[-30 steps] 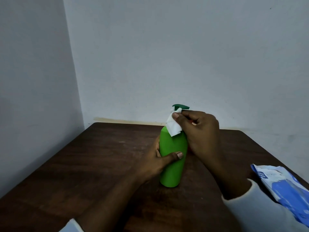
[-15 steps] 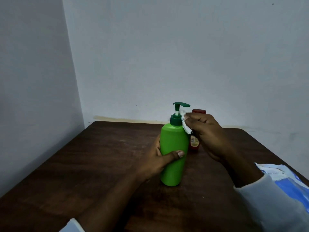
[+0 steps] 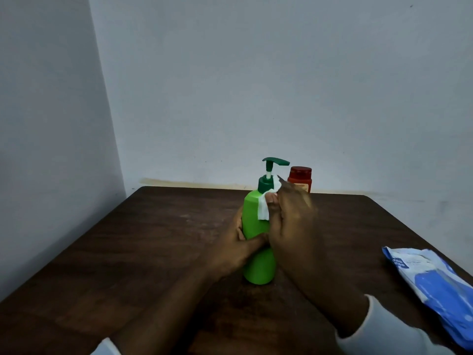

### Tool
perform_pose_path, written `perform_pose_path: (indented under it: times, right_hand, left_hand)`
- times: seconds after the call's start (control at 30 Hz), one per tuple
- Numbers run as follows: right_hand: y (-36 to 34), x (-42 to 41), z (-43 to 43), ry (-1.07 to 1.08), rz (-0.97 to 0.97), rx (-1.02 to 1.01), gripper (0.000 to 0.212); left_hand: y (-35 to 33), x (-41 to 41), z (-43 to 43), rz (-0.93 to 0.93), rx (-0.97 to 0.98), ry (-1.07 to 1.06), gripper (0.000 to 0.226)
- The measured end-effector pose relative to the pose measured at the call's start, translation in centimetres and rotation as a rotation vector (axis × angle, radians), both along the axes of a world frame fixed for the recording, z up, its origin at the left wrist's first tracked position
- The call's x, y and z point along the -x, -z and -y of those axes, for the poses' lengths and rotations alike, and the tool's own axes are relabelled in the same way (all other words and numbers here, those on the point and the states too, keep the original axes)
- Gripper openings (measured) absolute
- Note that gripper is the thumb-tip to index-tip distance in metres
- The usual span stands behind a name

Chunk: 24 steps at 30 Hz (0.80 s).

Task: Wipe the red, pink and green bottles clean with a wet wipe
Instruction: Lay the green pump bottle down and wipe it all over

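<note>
A green pump bottle point(image 3: 253, 213) with a dark green pump head stands upright in the middle of the dark wooden table point(image 3: 153, 239). My left hand point(image 3: 238, 248) grips its body from the left, thumb across the front. My right hand point(image 3: 289, 221) pinches a white wet wipe point(image 3: 266, 203) and presses it against the bottle's right shoulder, just under the pump collar. Behind my right hand stands a red bottle point(image 3: 300, 179) with a red cap, its lower part hidden. No pink bottle is in view.
A blue and white wet wipe pack point(image 3: 435, 288) lies at the table's right edge. Grey walls close off the table at the back and on the left.
My right hand has brought the wipe from the pump head down and round to the bottle's right shoulder. The red bottle came into view behind it. My left hand kept its grip.
</note>
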State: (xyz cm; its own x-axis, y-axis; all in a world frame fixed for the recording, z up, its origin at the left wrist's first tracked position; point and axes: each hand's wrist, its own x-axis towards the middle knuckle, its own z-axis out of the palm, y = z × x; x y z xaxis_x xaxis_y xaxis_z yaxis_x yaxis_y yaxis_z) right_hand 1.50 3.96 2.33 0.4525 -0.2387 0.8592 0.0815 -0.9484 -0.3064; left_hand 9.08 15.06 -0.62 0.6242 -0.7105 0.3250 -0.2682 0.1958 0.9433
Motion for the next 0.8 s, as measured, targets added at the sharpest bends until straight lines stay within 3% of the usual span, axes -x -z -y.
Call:
perform_pose_path:
  times: [0.07,0.13,0.27,0.33,0.4,0.57,0.7,0.8]
  right_hand:
    - [-0.5,-0.2,0.2,0.07,-0.036,0.053,0.042]
    - [-1.7,-0.4,1.3,-0.078,-0.096,-0.044,0.04]
    - [-5.2,-0.3,3.3,-0.831,-0.359,-0.745,0.046]
    - [-5.9,-0.9,4.1,-0.971,-0.456,-0.94,0.043]
    - [-5.9,-1.4,4.1,-0.987,-0.498,-0.993,0.048]
    - [-3.7,-0.6,2.8,-0.666,-0.312,-0.607,0.05]
    - [-1.4,-0.3,2.4,-0.102,-0.13,-0.003,0.044]
    - [-1.2,-0.2,1.1,0.149,-0.083,0.164,0.046]
  left_hand:
    - [-0.2,0.0,-0.1,0.014,0.002,-0.011,0.053]
    - [-0.2,-0.3,0.0,-0.007,0.004,-0.018,0.055]
    - [0.1,-0.4,0.2,-0.041,-0.035,0.003,0.056]
    - [0.1,-0.2,0.3,-0.053,-0.04,-0.003,0.055]
    - [0.2,-0.1,0.4,-0.047,-0.03,-0.023,0.05]
    - [0.2,-0.1,0.6,-0.038,-0.008,-0.031,0.057]
    - [0.0,0.1,0.7,-0.014,0.023,-0.03,0.06]
    - [-0.1,0.2,0.5,0.051,0.035,-0.047,0.059]
